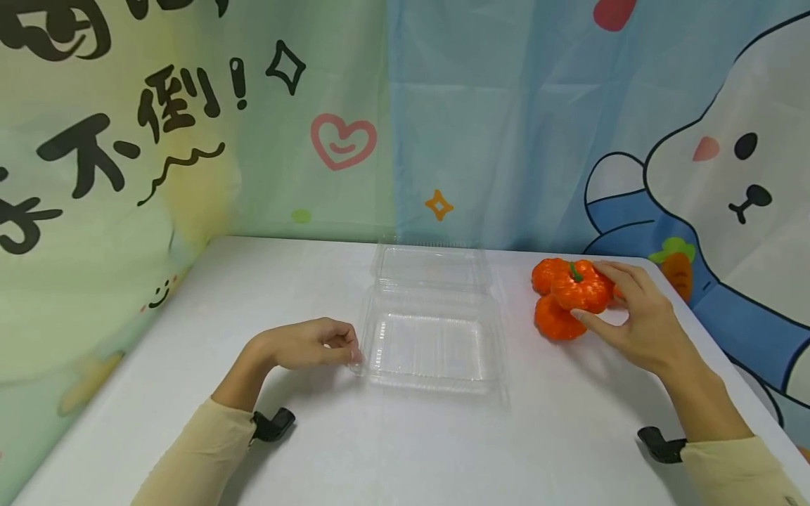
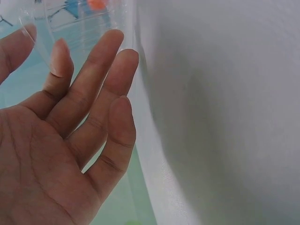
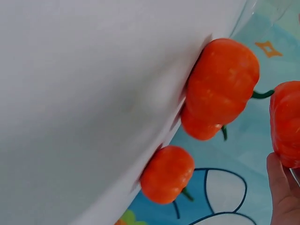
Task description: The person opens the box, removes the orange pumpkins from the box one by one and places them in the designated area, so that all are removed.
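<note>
My left hand (image 1: 316, 344) pinches the left edge of an open clear plastic clamshell box (image 1: 433, 344) between thumb and index finger. Its other fingers are spread beside the box in the left wrist view. At the right, my right hand (image 1: 645, 323) grips a small orange pumpkin (image 1: 585, 287) with a green stem, thumb in front and fingers behind. This pumpkin is raised off the table, as the right wrist view shows. Below it sit a front pumpkin (image 3: 222, 79), one partly hidden behind that (image 3: 201, 125), and another (image 3: 167, 174) standing apart.
The box's lid (image 1: 433, 267) lies folded back toward the far edge of the white table (image 1: 304, 281). A printed curtain (image 1: 493, 126) hangs right behind the table. A black wrist strap mount (image 1: 273, 424) sticks out from the left sleeve, and a similar mount (image 1: 661, 445) from the right.
</note>
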A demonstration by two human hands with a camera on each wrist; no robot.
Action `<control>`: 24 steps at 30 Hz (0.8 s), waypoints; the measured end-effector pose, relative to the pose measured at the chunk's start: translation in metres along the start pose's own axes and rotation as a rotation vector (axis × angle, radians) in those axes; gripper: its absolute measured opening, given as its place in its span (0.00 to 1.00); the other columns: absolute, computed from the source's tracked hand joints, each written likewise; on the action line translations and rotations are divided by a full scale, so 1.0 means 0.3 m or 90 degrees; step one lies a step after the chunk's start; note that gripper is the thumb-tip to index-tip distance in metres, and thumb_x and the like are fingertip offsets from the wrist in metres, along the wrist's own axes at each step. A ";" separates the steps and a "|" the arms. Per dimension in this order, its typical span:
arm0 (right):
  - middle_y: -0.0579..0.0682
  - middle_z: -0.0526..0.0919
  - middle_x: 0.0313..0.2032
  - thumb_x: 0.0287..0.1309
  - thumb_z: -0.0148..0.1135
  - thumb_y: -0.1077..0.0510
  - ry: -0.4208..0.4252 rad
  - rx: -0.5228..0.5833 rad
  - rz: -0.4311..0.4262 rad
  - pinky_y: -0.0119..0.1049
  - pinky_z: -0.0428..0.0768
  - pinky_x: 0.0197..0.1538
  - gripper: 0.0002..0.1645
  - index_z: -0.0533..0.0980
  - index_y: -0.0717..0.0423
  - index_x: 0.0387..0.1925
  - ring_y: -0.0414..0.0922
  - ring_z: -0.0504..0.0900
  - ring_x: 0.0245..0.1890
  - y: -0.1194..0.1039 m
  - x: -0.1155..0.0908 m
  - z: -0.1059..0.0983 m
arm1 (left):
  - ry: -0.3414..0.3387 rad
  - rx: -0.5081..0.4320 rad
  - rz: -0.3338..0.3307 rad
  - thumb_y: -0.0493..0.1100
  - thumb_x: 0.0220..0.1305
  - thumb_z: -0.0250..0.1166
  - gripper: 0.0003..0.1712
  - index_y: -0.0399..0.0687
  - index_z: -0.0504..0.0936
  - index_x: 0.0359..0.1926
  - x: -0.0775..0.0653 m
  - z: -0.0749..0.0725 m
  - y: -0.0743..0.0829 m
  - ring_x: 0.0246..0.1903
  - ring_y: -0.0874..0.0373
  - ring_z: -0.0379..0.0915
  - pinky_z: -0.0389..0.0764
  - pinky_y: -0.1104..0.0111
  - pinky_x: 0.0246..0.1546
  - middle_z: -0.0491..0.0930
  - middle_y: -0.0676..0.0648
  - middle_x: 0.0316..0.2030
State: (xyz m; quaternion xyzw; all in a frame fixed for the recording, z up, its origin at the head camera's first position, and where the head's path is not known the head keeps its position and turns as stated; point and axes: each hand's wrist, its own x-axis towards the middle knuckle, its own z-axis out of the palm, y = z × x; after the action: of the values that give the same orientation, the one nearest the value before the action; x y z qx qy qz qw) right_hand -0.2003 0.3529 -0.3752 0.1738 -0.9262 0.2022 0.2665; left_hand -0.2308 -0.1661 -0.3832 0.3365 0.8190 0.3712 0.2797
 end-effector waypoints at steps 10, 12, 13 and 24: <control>0.66 0.68 0.63 0.48 0.82 0.59 -0.025 0.002 0.107 0.08 0.62 0.47 0.50 0.65 0.63 0.70 0.66 0.68 0.60 0.099 -0.056 -0.022 | -0.001 -0.002 0.000 0.44 0.72 0.58 0.09 0.46 0.82 0.42 -0.002 0.000 0.001 0.47 0.55 0.76 0.74 0.60 0.51 0.84 0.50 0.42; 0.69 0.66 0.62 0.51 0.80 0.57 -0.042 -0.010 0.139 0.23 0.79 0.50 0.50 0.64 0.65 0.70 0.68 0.67 0.58 0.108 -0.066 -0.029 | 0.000 0.000 -0.003 0.44 0.72 0.58 0.09 0.47 0.82 0.42 -0.002 -0.001 -0.001 0.46 0.55 0.76 0.74 0.60 0.50 0.84 0.50 0.42; 0.70 0.65 0.62 0.53 0.79 0.55 -0.053 -0.018 0.156 0.35 0.83 0.51 0.50 0.63 0.66 0.70 0.69 0.67 0.58 0.111 -0.069 -0.032 | 0.000 0.001 -0.004 0.44 0.72 0.58 0.08 0.47 0.82 0.42 -0.002 -0.002 -0.001 0.46 0.55 0.76 0.74 0.60 0.50 0.84 0.50 0.42; 0.77 0.64 0.61 0.62 0.70 0.37 -0.183 -0.060 0.257 0.71 0.75 0.51 0.56 0.58 0.76 0.69 0.74 0.69 0.54 0.164 -0.097 -0.051 | 0.003 0.000 -0.005 0.46 0.74 0.58 0.10 0.47 0.81 0.42 -0.010 -0.002 -0.006 0.44 0.56 0.75 0.75 0.61 0.47 0.83 0.52 0.41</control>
State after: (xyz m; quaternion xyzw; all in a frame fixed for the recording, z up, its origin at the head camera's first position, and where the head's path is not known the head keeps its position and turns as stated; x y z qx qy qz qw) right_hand -0.1917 0.4083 -0.3937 -0.0007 -0.9790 0.1812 0.0939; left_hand -0.2301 -0.1695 -0.3837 0.3326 0.8207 0.3710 0.2795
